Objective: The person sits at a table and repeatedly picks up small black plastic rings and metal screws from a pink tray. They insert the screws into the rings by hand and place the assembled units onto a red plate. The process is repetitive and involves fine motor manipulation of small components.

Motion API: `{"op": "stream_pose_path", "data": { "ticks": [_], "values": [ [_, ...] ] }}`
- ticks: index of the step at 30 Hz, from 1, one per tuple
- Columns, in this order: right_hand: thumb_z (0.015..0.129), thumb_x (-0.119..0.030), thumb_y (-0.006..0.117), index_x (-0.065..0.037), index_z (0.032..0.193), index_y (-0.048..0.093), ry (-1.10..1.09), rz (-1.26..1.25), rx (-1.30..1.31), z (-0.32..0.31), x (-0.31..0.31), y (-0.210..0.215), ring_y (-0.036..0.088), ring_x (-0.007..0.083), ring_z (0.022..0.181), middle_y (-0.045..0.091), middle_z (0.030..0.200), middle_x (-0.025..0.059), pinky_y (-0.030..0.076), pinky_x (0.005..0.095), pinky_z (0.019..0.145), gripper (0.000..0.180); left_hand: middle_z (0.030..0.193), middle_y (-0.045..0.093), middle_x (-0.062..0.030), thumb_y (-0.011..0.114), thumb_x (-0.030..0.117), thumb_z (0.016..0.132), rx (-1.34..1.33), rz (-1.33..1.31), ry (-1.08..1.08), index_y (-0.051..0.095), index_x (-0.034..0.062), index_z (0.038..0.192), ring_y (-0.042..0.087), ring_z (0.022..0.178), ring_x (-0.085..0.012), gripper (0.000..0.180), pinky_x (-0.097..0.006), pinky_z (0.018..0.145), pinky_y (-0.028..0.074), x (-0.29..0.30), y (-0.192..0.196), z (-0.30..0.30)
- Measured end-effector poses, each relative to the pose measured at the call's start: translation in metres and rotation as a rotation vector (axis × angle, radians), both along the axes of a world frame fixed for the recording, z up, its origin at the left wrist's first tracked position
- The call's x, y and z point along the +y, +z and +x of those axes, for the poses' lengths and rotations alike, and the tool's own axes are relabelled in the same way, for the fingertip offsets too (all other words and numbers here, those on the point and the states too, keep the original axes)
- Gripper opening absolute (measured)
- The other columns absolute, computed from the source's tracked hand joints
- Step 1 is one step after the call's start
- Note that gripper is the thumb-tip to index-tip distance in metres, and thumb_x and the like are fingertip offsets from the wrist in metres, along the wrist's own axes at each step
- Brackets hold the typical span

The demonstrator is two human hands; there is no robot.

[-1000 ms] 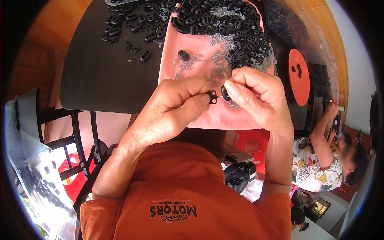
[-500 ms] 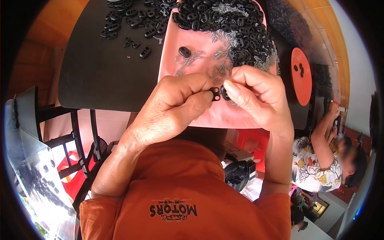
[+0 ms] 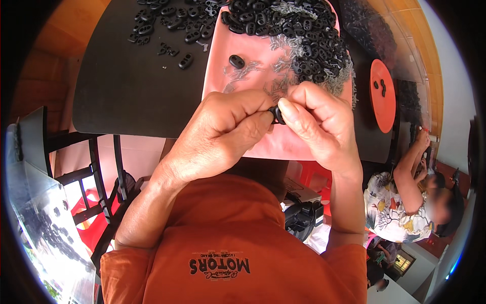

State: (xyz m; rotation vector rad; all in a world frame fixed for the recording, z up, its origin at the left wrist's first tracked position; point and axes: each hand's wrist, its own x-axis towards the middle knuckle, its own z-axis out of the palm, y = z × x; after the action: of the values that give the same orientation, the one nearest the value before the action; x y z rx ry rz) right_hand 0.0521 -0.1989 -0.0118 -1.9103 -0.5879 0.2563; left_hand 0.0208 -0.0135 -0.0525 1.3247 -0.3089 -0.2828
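Above the near part of a pink tray (image 3: 283,147), both hands meet at a black two-hole cord lock (image 3: 277,114). My left hand (image 3: 223,129) pinches its left side between thumb and forefinger. The thumb and fingertips of my right hand (image 3: 321,124) close on its right side. The two black parts now touch, and my fingers hide most of them. Just beyond my left hand, a single cord lock (image 3: 236,62) lies on the tray beside loose small metal springs (image 3: 243,71).
A heap of black cord lock parts (image 3: 309,38) fills the tray's far end, mixed with springs. More black parts (image 3: 172,23) lie on the dark table (image 3: 126,86) at far left. An orange plate (image 3: 383,109) holds a few pieces at right. Another person (image 3: 405,202) sits further right.
My right hand has moved left toward my left hand. The two black parts, apart before with a gap between them, have come together. The view has shifted slightly.
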Motion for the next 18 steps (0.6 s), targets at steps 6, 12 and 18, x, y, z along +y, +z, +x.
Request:
{"op": "stream_pose_path", "data": {
  "ticks": [6, 12, 18],
  "values": [
    [0.088, -0.005, 0.064, 0.000, 0.081, 0.055, 0.012, -0.074, -0.250, 0.000, 0.002, -0.004, 0.046, 0.0100, 0.051, 0.051, 0.063, 0.0041, 0.036, 0.0266, 0.046, 0.013, 0.065, 0.046, 0.0025, 0.051, 0.002, 0.091, 0.078, -0.036, 0.041, 0.054, -0.0010, 0.076, 0.041, 0.060, -0.0034, 0.016, -0.023, 0.051, 0.034, 0.000, 0.002, 0.000],
    [0.080, -0.017, 0.074, 0.004, 0.109, 0.056, -0.008, -0.309, -0.860, -0.010, 0.005, -0.019, 0.056, 0.0176, 0.055, 0.054, 0.078, 0.0091, 0.044, 0.0299, 0.046, 0.040, 0.065, 0.051, 0.0020, 0.053, 0.001, 0.089, 0.253, -0.147, 0.054, 0.061, -0.0028, 0.077, 0.045, 0.057, -0.0020, 0.014, -0.021, 0.048, 0.035, 0.001, 0.010, -0.002],
    [0.073, -0.018, 0.078, 0.003, 0.109, 0.060, -0.010, -0.302, -0.863, -0.009, 0.005, -0.023, 0.052, 0.0144, 0.055, 0.055, 0.077, 0.0083, 0.041, 0.0263, 0.044, 0.045, 0.064, 0.054, 0.0004, 0.053, 0.002, 0.090, 0.356, -0.203, 0.057, 0.065, -0.0053, 0.084, 0.049, 0.054, -0.0034, 0.015, -0.019, 0.047, 0.038, 0.003, 0.015, -0.003]
  ]
}}
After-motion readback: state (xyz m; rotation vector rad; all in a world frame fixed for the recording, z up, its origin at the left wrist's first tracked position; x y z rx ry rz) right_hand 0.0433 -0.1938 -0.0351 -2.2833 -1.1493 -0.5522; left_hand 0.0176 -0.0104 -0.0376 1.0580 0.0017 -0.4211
